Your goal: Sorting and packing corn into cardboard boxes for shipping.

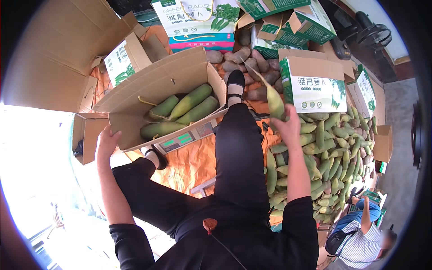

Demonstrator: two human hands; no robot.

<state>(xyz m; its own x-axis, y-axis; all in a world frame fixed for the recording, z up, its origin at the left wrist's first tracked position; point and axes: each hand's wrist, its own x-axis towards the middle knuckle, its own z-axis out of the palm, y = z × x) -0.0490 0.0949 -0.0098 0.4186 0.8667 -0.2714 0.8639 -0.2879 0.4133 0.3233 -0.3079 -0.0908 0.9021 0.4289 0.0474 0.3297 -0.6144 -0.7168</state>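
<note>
My right hand (288, 123) grips a long green radish (273, 96) by its thick end, its thin root pointing up and left. It is held in the air to the right of my knee. My left hand (107, 141) pinches the near left edge of an open cardboard box (130, 128). Inside the box lie several green radishes (191, 100) on their sides. The box rests on a weighing scale (185, 137) with a lit green display. A large heap of green radishes (333, 153) spreads to the right of my right hand.
Printed white and green cartons (315, 85) stand at the back and right. Reddish-brown roots (258, 60) lie beyond my foot. An orange sheet (186, 166) covers the floor. A black fan (375, 33) is at the far right. Another person (360, 240) is at the lower right.
</note>
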